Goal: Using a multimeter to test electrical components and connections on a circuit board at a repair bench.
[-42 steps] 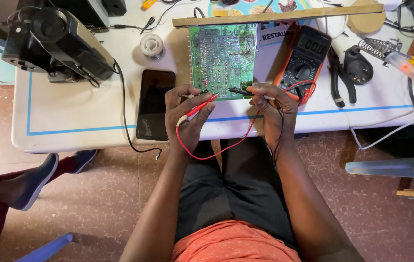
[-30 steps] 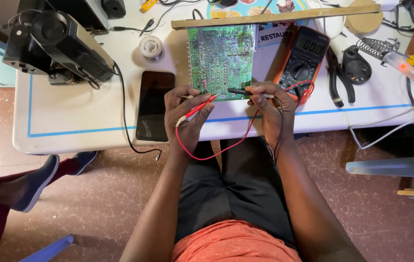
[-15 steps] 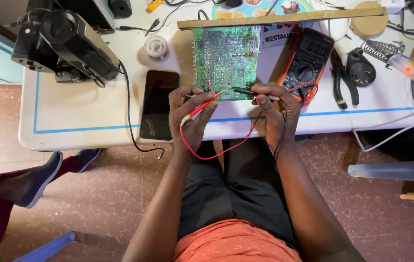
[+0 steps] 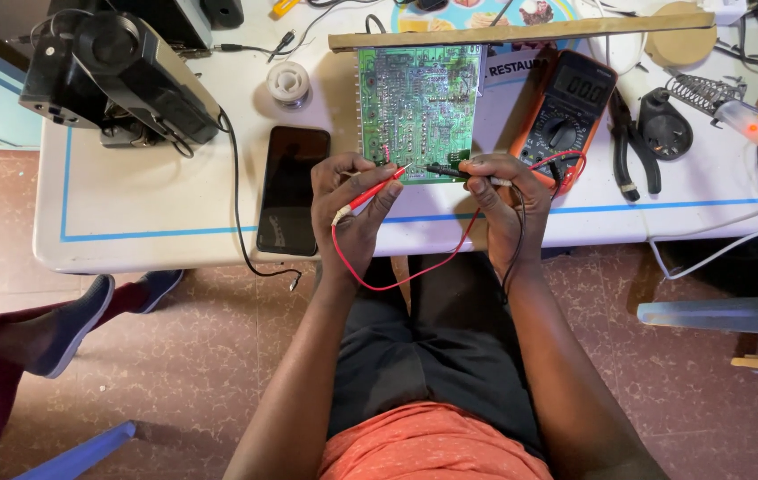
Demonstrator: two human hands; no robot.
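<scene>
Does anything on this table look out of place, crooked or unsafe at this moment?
One thing stands out: the phone lies at the near edge of the table, its lower end about at the rim, so a knock might tip it off. The circuit board lies flat and square. Nothing looks spilled or broken.

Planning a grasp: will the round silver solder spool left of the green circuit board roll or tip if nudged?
The round silver solder spool rests on its flat end, so it likely slides rather than rolls. Squat shape: tipping seems unlikely. Probably heavy for its size.

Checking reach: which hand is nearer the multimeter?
Right. The right hand sits at the orange multimeter's lower left corner, holding the black probe. The left hand, holding the red probe, is farther left.
</scene>
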